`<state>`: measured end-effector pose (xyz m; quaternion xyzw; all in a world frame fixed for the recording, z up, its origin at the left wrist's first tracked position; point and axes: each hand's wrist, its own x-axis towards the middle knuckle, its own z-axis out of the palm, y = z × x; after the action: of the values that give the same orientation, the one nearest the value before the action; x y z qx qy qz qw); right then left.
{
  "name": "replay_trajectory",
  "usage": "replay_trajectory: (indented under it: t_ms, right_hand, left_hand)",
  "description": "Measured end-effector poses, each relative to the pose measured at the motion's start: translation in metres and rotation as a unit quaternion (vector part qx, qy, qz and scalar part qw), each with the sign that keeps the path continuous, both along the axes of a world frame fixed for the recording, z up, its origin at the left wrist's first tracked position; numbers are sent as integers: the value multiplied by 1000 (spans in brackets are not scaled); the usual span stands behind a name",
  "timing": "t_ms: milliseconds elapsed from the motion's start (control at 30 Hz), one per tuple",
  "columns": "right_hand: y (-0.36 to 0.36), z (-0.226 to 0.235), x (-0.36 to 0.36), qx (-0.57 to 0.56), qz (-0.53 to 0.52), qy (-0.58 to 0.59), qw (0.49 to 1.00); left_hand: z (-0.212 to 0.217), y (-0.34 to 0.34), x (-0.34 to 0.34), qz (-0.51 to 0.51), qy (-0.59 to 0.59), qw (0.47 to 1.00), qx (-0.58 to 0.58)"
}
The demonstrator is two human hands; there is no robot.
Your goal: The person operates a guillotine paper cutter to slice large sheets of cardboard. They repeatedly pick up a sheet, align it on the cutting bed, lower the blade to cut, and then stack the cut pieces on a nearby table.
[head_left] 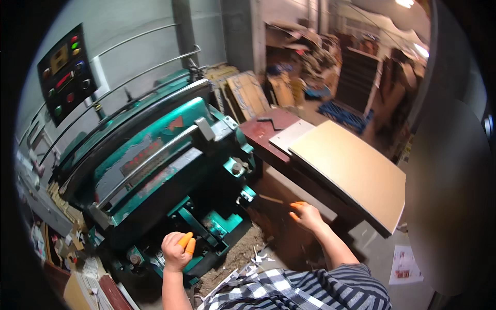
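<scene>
My left hand (177, 251) is over the lower front of a green and black press machine (216, 223), its fingers curled in. Orange finger covers sit on two of its fingers, close together; whatever they may hold is hidden. To the right, my right hand (309, 216) hovers beside the brown side of the table, with orange covers on its fingertips. Those tips stand a little apart, and I see nothing between them. A thin brown strip (271, 199) shows left of that hand, apart from it. A large tan board stack (351, 173) lies on the table beyond.
A dark red tabletop (258, 129) carries a black angled tool (269, 123). A metal bar (150, 168) crosses the machine; a control panel (64, 75) hangs at upper left. Scraps (243, 253) lie below the machine. Wooden boards (248, 93) and a blue pallet (343, 116) stand behind.
</scene>
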<state>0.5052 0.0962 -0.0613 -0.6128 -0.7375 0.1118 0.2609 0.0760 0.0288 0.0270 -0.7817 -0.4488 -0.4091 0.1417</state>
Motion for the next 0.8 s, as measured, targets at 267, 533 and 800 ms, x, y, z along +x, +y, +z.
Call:
replay_trajectory:
  t_ms: [267,533,800]
  right_hand:
    - [4,-23,-38,-37,169,-36,984]
    - [21,25,-48,95,196,0,976]
    - [12,54,-26,164,156,47,973]
  left_hand:
    - [31,-36,13,46,-43,998,10]
    - [102,-69,22,105,-54,987,108]
    - [145,-43,19,221,-80,954,187]
